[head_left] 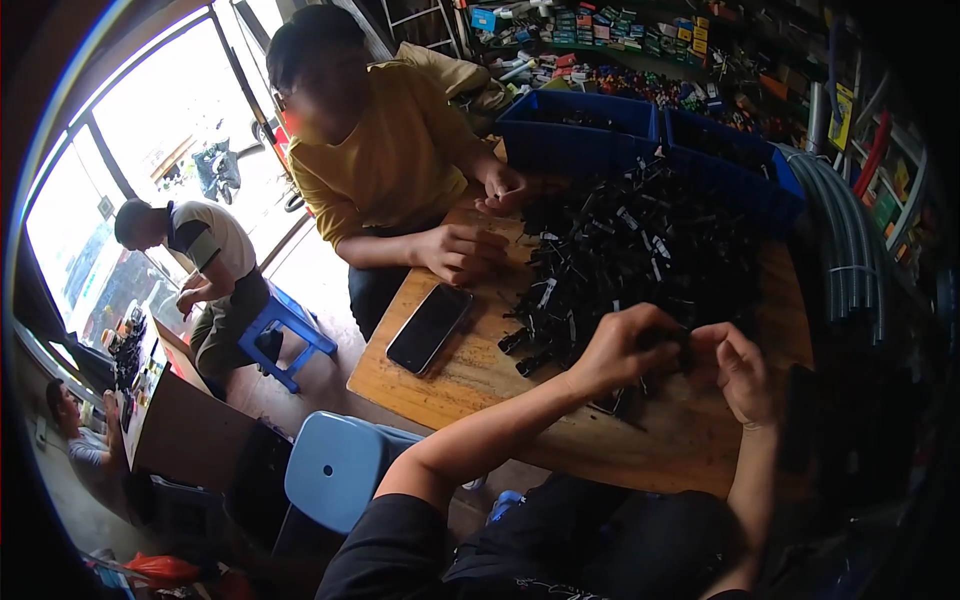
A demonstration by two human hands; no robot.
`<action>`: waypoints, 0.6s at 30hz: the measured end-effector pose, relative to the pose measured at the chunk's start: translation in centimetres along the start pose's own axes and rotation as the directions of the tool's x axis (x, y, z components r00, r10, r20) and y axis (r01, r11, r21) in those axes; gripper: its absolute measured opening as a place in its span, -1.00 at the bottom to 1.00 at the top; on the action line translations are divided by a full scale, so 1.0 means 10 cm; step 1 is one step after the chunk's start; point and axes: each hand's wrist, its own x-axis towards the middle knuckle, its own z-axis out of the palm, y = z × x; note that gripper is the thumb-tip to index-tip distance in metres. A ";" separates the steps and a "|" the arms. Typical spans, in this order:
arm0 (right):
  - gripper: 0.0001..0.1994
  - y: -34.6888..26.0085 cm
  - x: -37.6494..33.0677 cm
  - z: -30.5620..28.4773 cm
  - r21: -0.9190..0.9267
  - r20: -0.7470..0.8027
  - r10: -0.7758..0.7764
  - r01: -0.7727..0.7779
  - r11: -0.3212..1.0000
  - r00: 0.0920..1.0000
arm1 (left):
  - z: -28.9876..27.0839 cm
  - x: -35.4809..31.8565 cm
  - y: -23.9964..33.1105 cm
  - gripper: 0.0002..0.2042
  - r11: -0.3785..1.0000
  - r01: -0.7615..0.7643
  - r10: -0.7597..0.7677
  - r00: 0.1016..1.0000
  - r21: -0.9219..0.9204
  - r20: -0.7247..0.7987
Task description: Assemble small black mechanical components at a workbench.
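A large heap of small black plastic parts (600, 250), some with pale tips, covers much of a wooden table (480, 390). At the heap's near edge, my left hand (625, 348) is closed, its fingers bent inward over something dark. Facing it, my right hand (737, 375) has curled fingers, close to the left fingertips. Whatever sits between the fingers blends into the black heap, so I cannot make it out. My forearms reach in over the table's near side.
A phone (430, 328) lies on the table's left part. Across from me, a person in a yellow top (385, 160) has both hands at the heap. Blue bins (580, 125) stand behind it. Clear hoses (845, 250) hang at right; a blue stool (330, 470) stands at left.
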 end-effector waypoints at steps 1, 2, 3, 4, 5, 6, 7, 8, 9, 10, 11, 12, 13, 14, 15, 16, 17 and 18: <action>-0.79 0.04 0.01 -0.03 0.041 -0.021 -0.071 0.072 0.997 0.997 | -0.01 0.00 -0.02 -0.77 0.993 0.110 -0.113 0.992 -0.047 -0.063; -0.79 0.09 0.01 -0.06 0.041 -0.022 -0.071 0.072 0.997 0.997 | -0.01 0.00 -0.03 -0.77 0.993 0.110 -0.113 0.992 -0.048 -0.062; -0.78 0.13 0.02 -0.08 -0.148 -0.060 -0.167 0.157 0.976 0.984 | 0.00 0.01 -0.03 -0.77 0.993 0.109 -0.111 0.992 -0.045 -0.065; -0.77 0.15 0.02 -0.09 -0.334 -0.080 -0.267 0.227 0.915 0.960 | 0.01 0.01 -0.03 -0.77 0.993 0.107 -0.110 0.992 -0.043 -0.068; -0.79 0.17 0.02 -0.04 -0.317 -0.157 -0.273 0.214 0.924 0.949 | 0.03 -0.02 -0.03 -0.78 0.980 0.185 -0.188 0.981 -0.078 -0.036; -0.79 0.16 0.03 0.03 -0.311 -0.226 -0.319 0.242 0.919 0.920 | 0.05 -0.03 -0.04 -0.78 0.980 0.185 -0.188 0.982 -0.077 -0.034; -0.79 0.16 0.05 0.06 -0.296 -0.251 -0.341 0.264 0.918 0.906 | 0.07 -0.03 -0.05 -0.79 0.983 0.158 -0.162 0.986 -0.098 -0.038; -0.79 0.16 0.04 0.07 -0.282 -0.276 -0.361 0.284 0.916 0.891 | 0.09 -0.04 -0.06 -0.79 0.984 0.131 -0.137 0.990 -0.121 -0.043; -0.78 0.20 0.05 0.07 -0.328 -0.278 -0.382 0.287 0.900 0.881 | 0.09 -0.04 -0.08 -0.80 0.974 0.153 -0.163 0.986 -0.169 -0.046; -0.78 0.21 0.04 0.06 -0.327 -0.280 -0.381 0.285 0.901 0.881 | 0.10 -0.05 -0.09 -0.80 0.973 0.155 -0.165 0.985 -0.169 -0.044; -0.77 0.22 0.04 0.03 -0.424 -0.141 -0.400 0.309 0.851 0.906 | 0.11 -0.05 -0.09 -0.81 0.964 0.165 -0.177 0.984 -0.209 -0.037; -0.77 0.24 0.05 0.01 -0.510 0.002 -0.398 0.343 0.789 0.917 | 0.11 -0.06 -0.09 -0.81 0.953 0.176 -0.189 0.982 -0.248 -0.030; -0.82 0.29 0.08 0.02 -0.508 0.035 -0.424 0.382 0.772 0.905 | 0.12 -0.07 -0.08 -0.81 0.952 0.178 -0.191 0.981 -0.248 -0.028; -0.82 0.29 0.08 0.03 -0.508 0.033 -0.423 0.380 0.773 0.905 | 0.13 -0.08 -0.06 -0.81 0.970 0.138 -0.149 0.988 -0.202 -0.044; -0.84 0.29 0.08 0.04 -0.361 -0.028 -0.353 0.320 0.876 0.935 | 0.13 -0.09 -0.05 -0.81 0.983 0.097 -0.107 0.993 -0.155 -0.058; -0.87 0.29 0.07 0.06 -0.199 -0.076 -0.271 0.251 0.947 0.960 | 0.12 -0.08 -0.04 -0.81 0.983 0.099 -0.109 0.992 -0.156 -0.058; -0.90 0.22 0.09 0.17 -0.090 -0.145 -0.183 0.171 0.981 0.972 | 0.11 -0.07 -0.04 -0.80 0.997 -0.071 0.070 0.994 -0.008 -0.087; -0.90 0.26 0.09 0.11 -0.090 -0.145 -0.181 0.169 0.981 0.973 | 0.11 -0.07 -0.03 -0.79 0.961 -0.235 0.249 0.964 0.143 -0.089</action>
